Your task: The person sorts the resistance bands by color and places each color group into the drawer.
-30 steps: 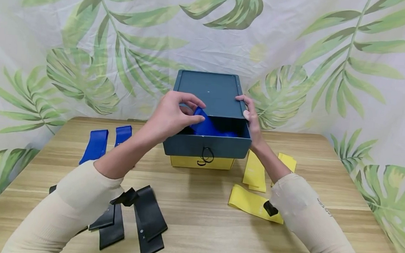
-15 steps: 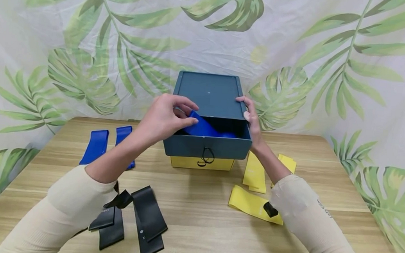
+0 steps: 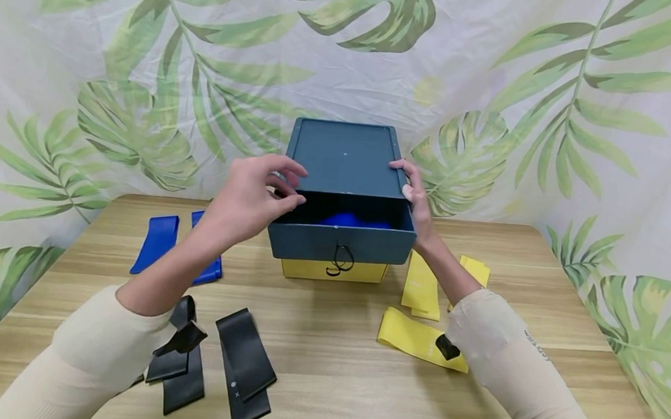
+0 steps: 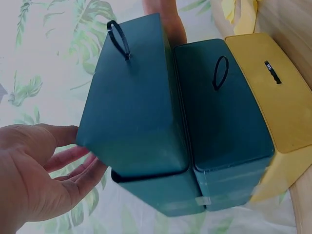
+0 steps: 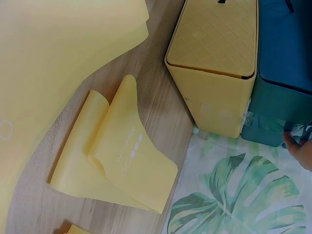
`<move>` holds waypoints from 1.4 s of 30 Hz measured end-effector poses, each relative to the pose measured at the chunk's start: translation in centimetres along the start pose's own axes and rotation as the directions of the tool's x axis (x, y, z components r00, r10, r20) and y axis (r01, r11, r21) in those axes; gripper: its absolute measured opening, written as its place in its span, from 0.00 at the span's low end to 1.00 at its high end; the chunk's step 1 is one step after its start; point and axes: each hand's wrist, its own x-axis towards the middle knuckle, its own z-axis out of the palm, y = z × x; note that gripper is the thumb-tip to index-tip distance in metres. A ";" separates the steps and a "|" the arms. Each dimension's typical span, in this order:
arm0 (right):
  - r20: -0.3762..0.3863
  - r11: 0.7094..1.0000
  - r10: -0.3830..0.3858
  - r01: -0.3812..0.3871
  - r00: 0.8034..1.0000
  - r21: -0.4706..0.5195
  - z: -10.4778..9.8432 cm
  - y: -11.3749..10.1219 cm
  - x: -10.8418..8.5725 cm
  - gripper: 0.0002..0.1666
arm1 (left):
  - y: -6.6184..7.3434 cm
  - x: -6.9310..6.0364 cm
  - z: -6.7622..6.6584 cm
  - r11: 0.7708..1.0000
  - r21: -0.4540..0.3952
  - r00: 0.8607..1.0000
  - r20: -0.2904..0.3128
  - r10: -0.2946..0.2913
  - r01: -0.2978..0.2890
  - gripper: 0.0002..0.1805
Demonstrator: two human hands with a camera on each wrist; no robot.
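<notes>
A stacked drawer box with a dark teal top [image 3: 345,155] has its upper drawer [image 3: 304,241] pulled out. Blue resistance band [image 3: 346,220] shows inside that drawer, mostly in shadow. Just left of the drawer, my left hand [image 3: 245,197] holds nothing, its fingers loosely bent. The left wrist view shows this hand [image 4: 46,175] right beside the drawer's corner. Against the box's right side rests my right hand [image 3: 420,206], with fingertips at the top edge. Only part of that hand [image 5: 303,151] appears in the right wrist view.
Blue bands [image 3: 158,242] lie at the table's left, black bands [image 3: 246,359] nearer the front. Yellow bands [image 3: 420,339] are on the right, near my right sleeve. Below the teal drawers sits a yellow drawer [image 3: 308,270]. A leaf-print cloth [image 3: 216,84] hangs behind.
My left hand has let go of the blue band, which has dropped into the drawer, and has moved left to the drawer's edge. The right hand stays at the box's side.
</notes>
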 end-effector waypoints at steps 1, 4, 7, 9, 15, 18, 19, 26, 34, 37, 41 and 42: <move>0.001 1.000 -0.001 0.001 1.000 -0.003 0.0 0.0 0.0 0.32 | -0.1 -0.2 -0.2 1.000 0.001 1.000 -0.018 0.010 -0.010 0.14; 0.002 1.000 -0.004 0.004 1.000 -0.005 0.0 0.0 0.0 0.33 | -0.8 -0.7 -0.9 1.000 0.000 0.997 -0.071 0.030 -0.030 0.13; 0.004 1.000 -0.008 0.008 1.000 -0.011 0.0 0.0 0.0 0.34 | -1.8 -1.1 -1.6 1.000 -0.009 0.994 -0.110 0.026 -0.027 0.13; 0.004 1.000 -0.006 0.006 1.000 -0.018 0.0 0.1 0.0 0.34 | -2.7 -1.3 -2.1 1.000 -0.017 0.993 -0.115 0.003 -0.006 0.12; -0.001 1.000 0.007 -0.007 1.000 -0.024 -0.1 0.0 -0.1 0.33 | -5.8 -1.8 -3.0 0.996 -0.063 0.993 -0.096 -0.068 0.062 0.13; -0.002 1.000 0.007 -0.007 1.000 -0.030 -0.1 -0.1 -0.1 0.34 | -7.9 -1.7 -3.2 0.995 -0.039 0.993 -0.069 -0.097 0.095 0.13; -0.002 1.000 0.007 -0.007 1.000 -0.030 -0.1 -0.1 -0.1 0.35 | -8.6 -1.7 -3.2 0.994 -0.018 0.992 -0.059 -0.112 0.111 0.13; 0.001 1.000 0.009 -0.009 1.000 -0.011 0.0 0.0 -0.1 0.32 | -14.8 -1.5 -3.6 0.972 0.127 0.980 -0.021 -0.198 0.199 0.14; 0.003 1.000 0.008 -0.008 1.000 -0.013 0.0 0.0 -0.1 0.32 | -21.5 -1.2 -2.9 0.956 0.212 0.976 0.039 -0.214 0.201 0.16; 0.004 1.000 0.013 -0.013 1.000 -0.015 0.0 0.0 -0.2 0.33 | -23.4 -1.2 -2.6 0.946 0.232 0.968 0.058 -0.245 0.226 0.17; -0.002 1.000 0.012 -0.012 1.000 -0.003 0.1 0.0 -0.1 0.32 | -25.0 -1.4 -2.4 0.916 0.271 0.938 0.098 -0.333 0.297 0.22; -0.004 1.000 0.011 -0.011 1.000 0.001 0.1 0.0 -0.1 0.31 | -25.2 -1.4 -2.4 0.907 0.283 0.930 0.107 -0.352 0.311 0.24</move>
